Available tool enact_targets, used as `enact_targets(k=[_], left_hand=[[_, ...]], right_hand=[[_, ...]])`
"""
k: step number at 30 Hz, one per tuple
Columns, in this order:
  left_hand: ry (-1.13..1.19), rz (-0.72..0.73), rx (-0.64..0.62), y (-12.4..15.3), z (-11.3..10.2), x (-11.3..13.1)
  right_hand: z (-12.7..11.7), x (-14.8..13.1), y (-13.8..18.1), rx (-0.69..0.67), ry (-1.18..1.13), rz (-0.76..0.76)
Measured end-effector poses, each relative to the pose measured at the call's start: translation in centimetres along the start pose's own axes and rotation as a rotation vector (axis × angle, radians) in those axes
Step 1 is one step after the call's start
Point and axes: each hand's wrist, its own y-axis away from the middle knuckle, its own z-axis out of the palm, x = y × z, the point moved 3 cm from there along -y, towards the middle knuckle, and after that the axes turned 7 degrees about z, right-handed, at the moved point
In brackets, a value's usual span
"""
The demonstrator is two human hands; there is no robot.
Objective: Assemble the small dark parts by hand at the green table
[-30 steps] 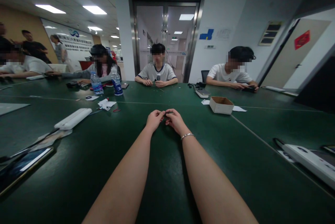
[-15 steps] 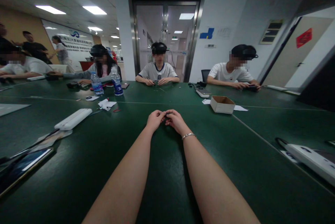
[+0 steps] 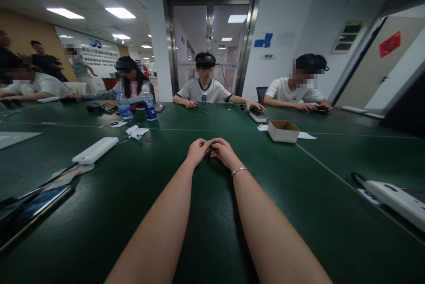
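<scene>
Over the dark green table (image 3: 149,200), my left hand (image 3: 198,151) and my right hand (image 3: 223,152) meet at the fingertips, straight ahead of me. Both have thumb and fingers pinched together. Something small and dark seems to sit between the fingertips, but it is too small to name. A silver bracelet (image 3: 240,170) circles my right wrist. My forearms reach forward from the bottom of the view.
An open cardboard box (image 3: 282,134) stands right of my hands. Leftward lie a white power strip (image 3: 96,150), a phone (image 3: 36,213) and crumpled paper (image 3: 137,131). Two bottles (image 3: 149,106) stand farther back. Another power strip (image 3: 395,195) is at right. Several people sit around the table.
My hands keep nearly the same pose and place. The person across has stretched an arm sideways, to my right, onto the dark things by the white strip. The view has shifted slightly.
</scene>
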Motion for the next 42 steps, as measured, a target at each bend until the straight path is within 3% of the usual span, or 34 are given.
enact_targets(k=[42], left_hand=[[0.064, -0.026, 0.006, 0.04, -0.10, 0.65]], right_hand=[[-0.45, -0.18, 0.12, 0.058, -0.081, 0.005]])
